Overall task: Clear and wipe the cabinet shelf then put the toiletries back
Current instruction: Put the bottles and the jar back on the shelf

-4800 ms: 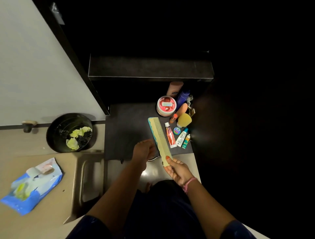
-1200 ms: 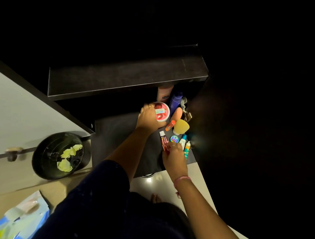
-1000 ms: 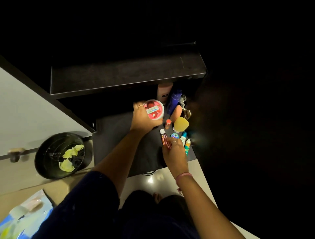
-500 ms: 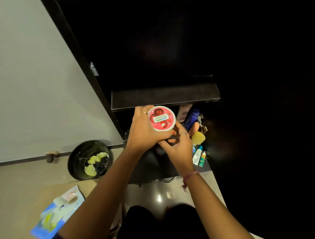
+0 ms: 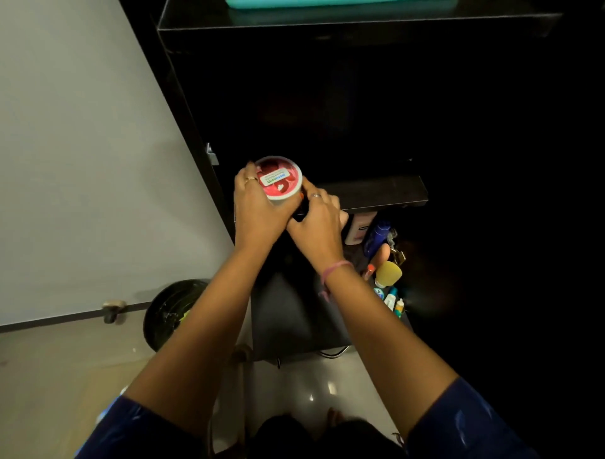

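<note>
A person lifts a round red-lidded jar (image 5: pixel 278 177) toward the dark cabinet; the left hand (image 5: pixel 258 209) grasps it from the left side, fingers curled round its wall, while the right hand (image 5: pixel 316 222) reaches in against its right side, fingertips touching the jar, though whether it also grips something small beneath cannot be told; the jar sits in the air just left of the middle shelf (image 5: pixel 376 193) and above the lower surface (image 5: pixel 288 314); on the right of that lower surface, still waiting, stand and lie the remaining toiletries: a pale bottle (image 5: pixel 358 227), a blue bottle (image 5: pixel 376 236), a yellow sponge-like applicator (image 5: pixel 388 272) and several small tubes (image 5: pixel 393 299), crowded close together; at the far top edge, a teal item (image 5: pixel 327 3) lies on the upper shelf (image 5: pixel 327 23); to the near left, a black bin (image 5: pixel 170 311) holds yellowish scraps, beside the open cabinet door (image 5: pixel 82 163); judging from this, the wiping appears finished and the return of items is under way, with the jar in transit and most of the cluster on the right yet to be put back.
</note>
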